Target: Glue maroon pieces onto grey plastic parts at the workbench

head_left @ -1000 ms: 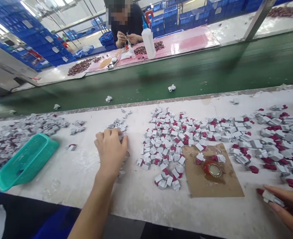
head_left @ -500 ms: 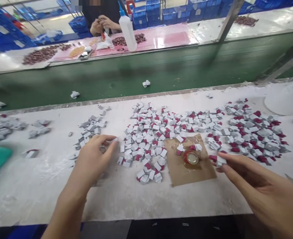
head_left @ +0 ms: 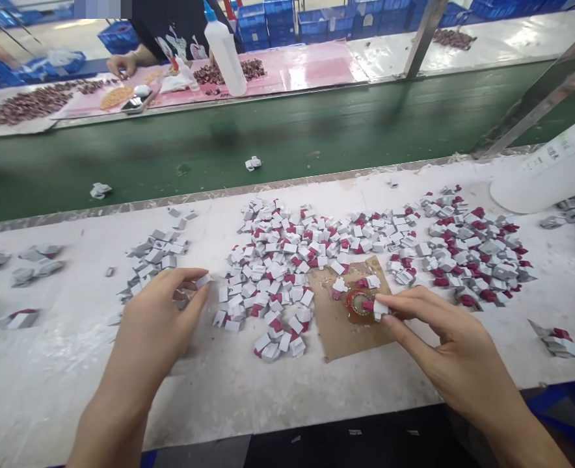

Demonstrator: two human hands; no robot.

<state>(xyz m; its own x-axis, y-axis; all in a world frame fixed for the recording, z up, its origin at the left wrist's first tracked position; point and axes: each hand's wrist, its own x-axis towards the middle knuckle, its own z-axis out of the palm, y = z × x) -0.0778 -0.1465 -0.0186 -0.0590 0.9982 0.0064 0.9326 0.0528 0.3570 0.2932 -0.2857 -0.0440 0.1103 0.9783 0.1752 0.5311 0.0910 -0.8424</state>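
My right hand (head_left: 446,348) pinches a small grey-and-maroon plastic piece (head_left: 380,311), its maroon end over a crimped bottle cap (head_left: 358,303) that seems to hold a clear liquid. The cap lies on a brown cardboard square (head_left: 336,335), amid an amber wet patch. Two similar pieces rest on the cardboard behind it. Between thumb and forefinger, my left hand (head_left: 153,331) grips a small grey plastic piece (head_left: 202,281). It is beside a pile of plain grey pieces (head_left: 155,250), partly hidden by the hand. A large heap of grey-and-maroon pieces (head_left: 272,260) spreads between both hands.
Another grey-and-maroon heap (head_left: 482,253) is at right, near a white container (head_left: 541,172). Behind the worktable runs a green belt (head_left: 287,133) with a few grey pieces. Across it, a person sits at a pink-covered table with a white squeeze bottle (head_left: 226,58).
My right hand has moved left, bringing its piece from beside the cardboard to the bottle cap. The view has shifted right. My left hand keeps its pinch near the grey pile.
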